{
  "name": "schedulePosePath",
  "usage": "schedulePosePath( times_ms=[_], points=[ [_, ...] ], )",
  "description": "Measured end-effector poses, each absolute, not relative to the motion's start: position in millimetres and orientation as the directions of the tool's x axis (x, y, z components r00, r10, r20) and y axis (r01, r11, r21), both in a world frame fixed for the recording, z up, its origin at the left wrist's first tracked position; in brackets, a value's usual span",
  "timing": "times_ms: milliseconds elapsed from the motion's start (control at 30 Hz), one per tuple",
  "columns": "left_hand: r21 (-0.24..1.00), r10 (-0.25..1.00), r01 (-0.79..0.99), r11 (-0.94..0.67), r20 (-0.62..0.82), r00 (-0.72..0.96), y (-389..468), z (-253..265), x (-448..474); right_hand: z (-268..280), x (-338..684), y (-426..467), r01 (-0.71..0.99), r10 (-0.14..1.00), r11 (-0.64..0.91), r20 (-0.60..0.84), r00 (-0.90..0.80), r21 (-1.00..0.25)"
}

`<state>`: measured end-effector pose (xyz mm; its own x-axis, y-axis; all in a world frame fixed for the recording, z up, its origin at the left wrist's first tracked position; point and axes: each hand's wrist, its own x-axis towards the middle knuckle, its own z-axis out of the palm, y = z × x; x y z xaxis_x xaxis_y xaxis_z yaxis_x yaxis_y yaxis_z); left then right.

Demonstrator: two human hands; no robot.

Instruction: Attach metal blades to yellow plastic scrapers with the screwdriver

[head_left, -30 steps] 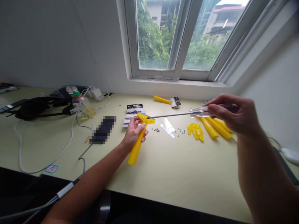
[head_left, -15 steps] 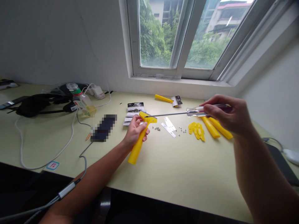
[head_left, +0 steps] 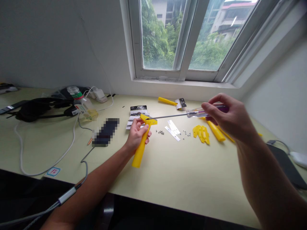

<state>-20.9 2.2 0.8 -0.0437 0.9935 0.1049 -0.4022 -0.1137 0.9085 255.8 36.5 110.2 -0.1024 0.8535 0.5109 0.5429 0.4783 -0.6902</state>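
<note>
My left hand point(head_left: 138, 134) is closed around the neck of a yellow scraper point(head_left: 140, 153), its head up and its handle slanting down towards me. A screwdriver point(head_left: 171, 115) with a clear handle is pinched in the fingers of my right hand point(head_left: 224, 116). Its long shaft runs left, and the tip meets the scraper's head at a screw spot. Just right of the scraper lie small screws point(head_left: 160, 132), white blades point(head_left: 172, 132) and loose nuts point(head_left: 187, 133). Several yellow head plates point(head_left: 201, 134) and yellow handles point(head_left: 217, 131) sit farther right, partly below my right hand.
Behind my left hand lie packaged blade cards point(head_left: 138, 110). Another yellow scraper point(head_left: 168, 101) with a tag rests near the window. To the left are a blurred-out dark device point(head_left: 106, 132), a bottle point(head_left: 85, 107), a black headset point(head_left: 45, 107) and cables. A dark flat device point(head_left: 285, 163) is at right.
The scraper's head has tilted and shifted slightly left. My right hand has moved a little left with the screwdriver, and its fingers have changed their grip on the handle.
</note>
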Motion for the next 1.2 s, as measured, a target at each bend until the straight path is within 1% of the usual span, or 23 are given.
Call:
schedulePosePath(
  times_ms=[67,133,167,233,300,333,433,467,567,667,700,800,833,933,967,1067,1167,1200],
  points=[
    [0.911,0.991,-0.39,-0.13,0.109,-0.077,4,1,-23,111,254,32,0.535,0.783,0.6,0.573,-0.24,-0.596],
    [0.912,0.989,-0.383,-0.143,0.116,-0.094,6,2,-24,111,252,27,0.534,0.678,0.712,0.644,-0.355,-0.456],
    [0.913,0.988,-0.38,-0.148,0.119,-0.099,6,3,-24,112,250,24,0.55,0.638,0.737,0.672,-0.376,-0.393],
    [0.916,0.987,-0.371,-0.152,0.122,-0.105,6,3,-24,112,248,19,0.62,0.615,0.715,0.714,-0.336,-0.324],
    [0.92,0.987,-0.361,-0.151,0.117,-0.114,6,3,-24,111,246,16,0.692,0.637,0.65,0.723,-0.269,-0.315],
    [0.922,0.987,-0.357,-0.147,0.112,-0.118,6,3,-24,111,245,15,0.696,0.65,0.642,0.71,-0.271,-0.322],
    [0.924,0.986,-0.356,-0.141,0.099,-0.133,7,1,-24,111,246,13,0.6,0.661,0.71,0.644,-0.385,-0.369],
    [0.924,0.987,-0.355,-0.139,0.098,-0.131,7,1,-24,111,246,14,0.585,0.662,0.716,0.639,-0.393,-0.381],
    [0.926,0.988,-0.351,-0.14,0.106,-0.116,7,0,-24,111,247,15,0.634,0.674,0.675,0.665,-0.322,-0.377],
    [0.926,0.988,-0.351,-0.141,0.107,-0.115,6,-1,-22,111,248,17,0.58,0.642,0.726,0.666,-0.379,-0.37],
    [0.926,0.988,-0.352,-0.14,0.107,-0.112,5,-1,-21,111,249,18,0.576,0.639,0.728,0.673,-0.373,-0.373],
    [0.925,0.989,-0.353,-0.141,0.118,-0.085,4,-2,-19,112,253,21,0.669,0.658,0.642,0.717,-0.229,-0.375],
    [0.924,0.99,-0.354,-0.141,0.12,-0.08,3,-2,-18,112,254,22,0.673,0.665,0.638,0.708,-0.237,-0.373],
    [0.923,0.989,-0.356,-0.144,0.118,-0.093,2,-1,-17,112,259,25,0.578,0.65,0.723,0.657,-0.382,-0.378],
    [0.923,0.988,-0.354,-0.148,0.121,-0.098,2,0,-18,112,259,26,0.576,0.644,0.726,0.667,-0.375,-0.376],
    [0.924,0.985,-0.345,-0.163,0.135,-0.106,3,0,-19,110,256,25,0.647,0.632,0.675,0.731,-0.257,-0.355],
    [0.928,0.985,-0.334,-0.163,0.132,-0.112,4,0,-19,109,251,22,0.605,0.6,0.728,0.727,-0.335,-0.322],
    [0.929,0.985,-0.332,-0.16,0.131,-0.109,3,-1,-19,109,250,22,0.602,0.587,0.734,0.737,-0.334,-0.312]
  ],
)
